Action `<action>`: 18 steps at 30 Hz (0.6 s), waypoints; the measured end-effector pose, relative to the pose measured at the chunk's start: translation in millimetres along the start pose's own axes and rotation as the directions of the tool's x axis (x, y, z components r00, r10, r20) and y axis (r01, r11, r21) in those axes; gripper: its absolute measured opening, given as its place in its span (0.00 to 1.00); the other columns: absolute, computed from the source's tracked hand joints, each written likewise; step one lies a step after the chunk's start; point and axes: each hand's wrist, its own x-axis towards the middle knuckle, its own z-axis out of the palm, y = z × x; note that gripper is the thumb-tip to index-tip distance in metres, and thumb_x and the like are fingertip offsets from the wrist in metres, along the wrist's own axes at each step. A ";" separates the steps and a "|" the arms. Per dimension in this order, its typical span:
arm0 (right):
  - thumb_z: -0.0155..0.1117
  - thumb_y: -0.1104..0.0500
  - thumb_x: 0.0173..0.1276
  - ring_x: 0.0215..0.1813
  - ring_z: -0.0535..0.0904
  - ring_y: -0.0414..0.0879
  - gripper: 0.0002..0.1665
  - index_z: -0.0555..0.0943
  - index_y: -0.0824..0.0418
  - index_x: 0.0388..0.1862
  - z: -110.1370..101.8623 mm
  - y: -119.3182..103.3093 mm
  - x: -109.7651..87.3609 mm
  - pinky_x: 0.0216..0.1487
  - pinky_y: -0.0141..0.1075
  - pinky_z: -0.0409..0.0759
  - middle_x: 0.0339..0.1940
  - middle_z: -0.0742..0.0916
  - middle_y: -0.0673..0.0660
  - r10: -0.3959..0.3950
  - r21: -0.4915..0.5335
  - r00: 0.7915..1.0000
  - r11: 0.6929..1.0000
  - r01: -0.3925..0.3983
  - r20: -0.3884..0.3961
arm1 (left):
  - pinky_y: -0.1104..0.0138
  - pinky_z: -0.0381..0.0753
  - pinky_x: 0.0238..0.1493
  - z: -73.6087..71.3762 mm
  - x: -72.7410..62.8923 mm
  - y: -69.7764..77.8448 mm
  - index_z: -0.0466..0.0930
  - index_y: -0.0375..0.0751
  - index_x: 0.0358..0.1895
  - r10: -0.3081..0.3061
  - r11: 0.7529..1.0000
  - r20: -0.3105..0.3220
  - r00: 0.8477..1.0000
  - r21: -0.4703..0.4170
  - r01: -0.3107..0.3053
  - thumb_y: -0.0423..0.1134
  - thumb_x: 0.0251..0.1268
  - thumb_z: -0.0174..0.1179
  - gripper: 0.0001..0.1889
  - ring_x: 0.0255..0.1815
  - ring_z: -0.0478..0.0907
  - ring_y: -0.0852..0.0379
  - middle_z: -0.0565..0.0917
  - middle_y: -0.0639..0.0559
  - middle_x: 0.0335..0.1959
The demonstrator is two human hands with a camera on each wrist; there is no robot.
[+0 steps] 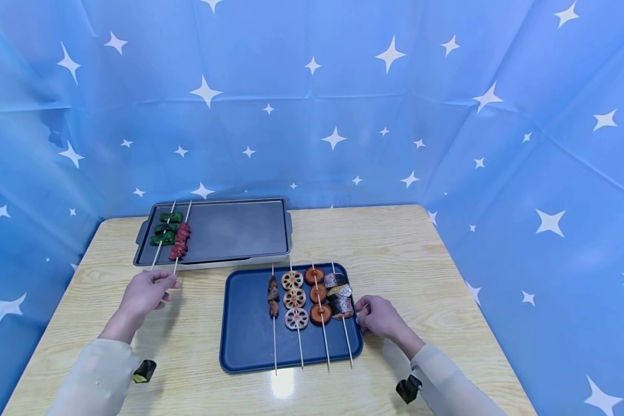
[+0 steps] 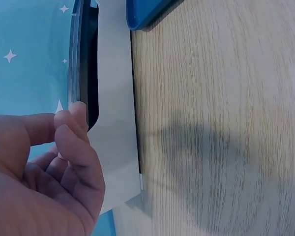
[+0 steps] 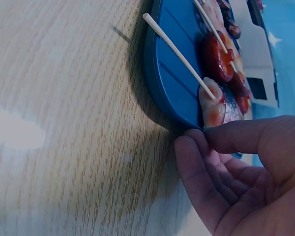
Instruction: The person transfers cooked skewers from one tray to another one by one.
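Observation:
My left hand (image 1: 144,293) is at the near left edge of the dark griddle pan (image 1: 239,228), thumb and fingertips pinched at the lower stick end of a red meat skewer (image 1: 180,240). Left of that lies a green pepper skewer (image 1: 165,228), its stick reaching toward my knuckles. In the left wrist view the stick is mostly hidden behind my fingers. My right hand (image 1: 379,316) grips the right rim of the blue tray (image 1: 247,346), thumb on top and fingers outside. Nearest that hand on the tray is a dark-skinned fish skewer (image 1: 339,294).
The tray also carries a mushroom skewer (image 1: 318,294), a lotus root skewer (image 1: 294,299) and a brown meat skewer (image 1: 273,296), their sticks overhanging the near rim. Behind the wooden table (image 1: 395,248) hangs a blue star-patterned cloth (image 1: 291,115). The griddle pan stands on a white base (image 2: 115,98).

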 end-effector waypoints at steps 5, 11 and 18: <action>0.52 0.76 0.54 0.23 0.80 0.47 0.14 0.77 0.71 0.40 0.1 0.1 0.3 0.26 0.41 0.84 0.24 0.79 0.56 0.008 -0.006 1.000 1.000 -0.008 -0.004 | 0.67 0.80 0.31 0.5 0.7 -1.3 0.68 0.27 0.64 -0.002 1.000 0.005 1.000 -0.030 0.003 0.46 0.78 0.43 0.26 0.31 0.79 0.60 0.86 0.42 0.47; 0.51 0.77 0.53 0.23 0.80 0.47 0.14 0.77 0.71 0.40 0.4 -0.4 -0.1 0.26 0.42 0.84 0.24 0.78 0.56 0.017 0.005 1.000 1.000 -0.017 -0.004 | 0.68 0.78 0.30 0.7 0.6 -1.8 0.67 0.27 0.64 0.000 0.997 0.021 1.000 -0.074 0.002 0.45 0.78 0.42 0.24 0.30 0.76 0.62 0.85 0.44 0.48; 0.52 0.77 0.53 0.23 0.79 0.47 0.14 0.76 0.71 0.39 0.3 0.0 -0.4 0.25 0.42 0.84 0.24 0.79 0.56 0.015 0.001 1.000 1.000 -0.015 -0.006 | 0.69 0.75 0.29 -2.8 -2.9 0.9 0.65 0.29 0.65 0.036 0.990 0.029 0.999 -0.138 -0.032 0.45 0.78 0.43 0.24 0.28 0.74 0.65 0.82 0.66 0.35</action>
